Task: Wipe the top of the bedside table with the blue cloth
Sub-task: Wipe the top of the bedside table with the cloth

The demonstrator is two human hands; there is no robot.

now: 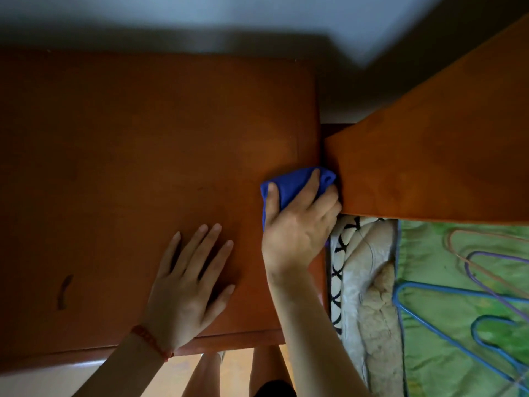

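Observation:
The bedside table [128,144] has a reddish-brown wooden top that fills the left and middle of the view. A folded blue cloth [292,184] lies at the table's right edge, close to the headboard. My right hand [297,227] presses down on the cloth, thumb and fingers spread over it, hiding its near part. My left hand [189,279] rests flat on the tabletop near the front edge, fingers apart, holding nothing. A red band circles its wrist.
A wooden headboard [429,156] rises right of the table, touching the cloth's far corner. The bed has a green sheet [446,282] with several wire hangers [458,319] on it and a patterned mattress edge [357,270]. A dark scratch [64,290] marks the tabletop's left.

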